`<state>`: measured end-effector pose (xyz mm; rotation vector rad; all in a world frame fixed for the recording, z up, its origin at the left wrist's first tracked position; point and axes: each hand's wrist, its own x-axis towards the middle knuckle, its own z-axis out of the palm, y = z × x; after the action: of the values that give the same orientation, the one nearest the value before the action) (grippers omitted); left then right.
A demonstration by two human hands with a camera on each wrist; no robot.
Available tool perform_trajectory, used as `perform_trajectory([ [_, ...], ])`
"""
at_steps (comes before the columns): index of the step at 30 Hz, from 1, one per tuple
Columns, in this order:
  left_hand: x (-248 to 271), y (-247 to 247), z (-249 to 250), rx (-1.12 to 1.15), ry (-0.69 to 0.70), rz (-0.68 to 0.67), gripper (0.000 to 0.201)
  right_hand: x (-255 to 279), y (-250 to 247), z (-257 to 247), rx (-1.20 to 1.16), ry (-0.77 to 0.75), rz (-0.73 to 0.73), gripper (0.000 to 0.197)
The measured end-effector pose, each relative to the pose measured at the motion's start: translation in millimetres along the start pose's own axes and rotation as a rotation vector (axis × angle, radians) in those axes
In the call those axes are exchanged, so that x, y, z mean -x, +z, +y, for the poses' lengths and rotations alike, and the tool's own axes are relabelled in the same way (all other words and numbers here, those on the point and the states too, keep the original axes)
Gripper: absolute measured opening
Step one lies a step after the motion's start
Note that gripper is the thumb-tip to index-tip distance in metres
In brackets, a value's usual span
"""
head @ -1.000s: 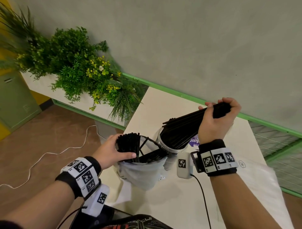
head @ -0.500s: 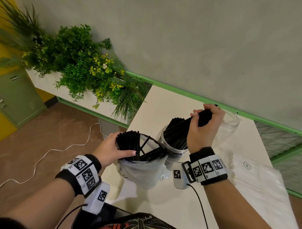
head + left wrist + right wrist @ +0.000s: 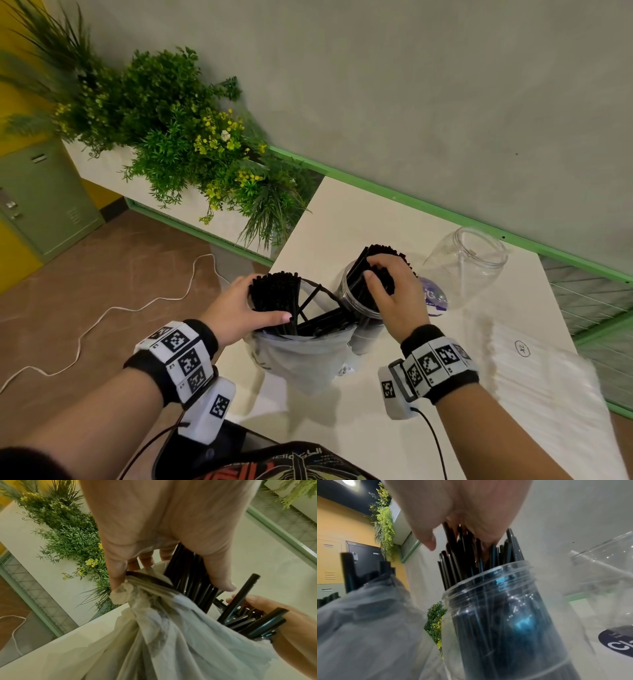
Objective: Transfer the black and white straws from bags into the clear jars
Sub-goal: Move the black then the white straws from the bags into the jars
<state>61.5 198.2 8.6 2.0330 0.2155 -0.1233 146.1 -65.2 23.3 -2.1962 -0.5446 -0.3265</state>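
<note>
head view: the left hand (image 3: 239, 308) grips a bunch of black straws (image 3: 275, 291) upright in the open plastic bag (image 3: 301, 356), likely keeping its mouth open. the right hand (image 3: 394, 294), fingers curled round another bunch (image 3: 471, 555), seats it in the clear jar (image 3: 505, 615) on the bench (image 3: 342, 222). an empty jar (image 3: 469, 260) waits beside, presumably for white straws.

A circled "XL" mark is showing on the white packet (image 3: 534, 377) lying on the bench (image 3: 359, 219). White letters "Cl" are reading on a dark round label (image 3: 618, 643), cut off at the frame edge. The wristband markers are carrying no legible text.
</note>
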Motion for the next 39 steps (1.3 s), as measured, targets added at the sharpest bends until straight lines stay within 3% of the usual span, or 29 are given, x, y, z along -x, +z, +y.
perform_trajectory([
  [6,4,0,4,0.031,0.007,-0.009,0.095,12,-3,5,-0.009,0.036,0.083,0.04],
  [9,6,0,6,0.045,0.01,-0.011,0.081,22,-8,12,0.081,0.014,0.004,0.051],
  [14,4,3,-2,0.037,0.019,0.008,0.088,38,-2,30,0.393,-0.078,-0.089,0.062],
  [17,3,4,-4,0.028,0.02,0.007,0.089,38,-1,32,0.424,-0.002,-0.032,0.069],
  [21,1,4,-6,0.011,0.024,0.013,0.094,25,-2,26,0.338,0.053,-0.141,0.084],
  [27,3,3,-4,0.026,0.026,0.01,0.081,-10,12,10,0.524,0.136,-0.128,0.105],
  [31,3,1,-4,0.014,0.025,0.008,0.088,-25,21,11,0.549,0.2,-0.069,0.084],
  [35,2,0,-5,0.015,0.037,0.006,0.096,-24,25,14,0.491,0.127,0.099,0.052],
  [39,2,-1,-4,0.027,0.027,0.013,0.102,-31,15,18,0.374,0.07,0.181,0.036],
])
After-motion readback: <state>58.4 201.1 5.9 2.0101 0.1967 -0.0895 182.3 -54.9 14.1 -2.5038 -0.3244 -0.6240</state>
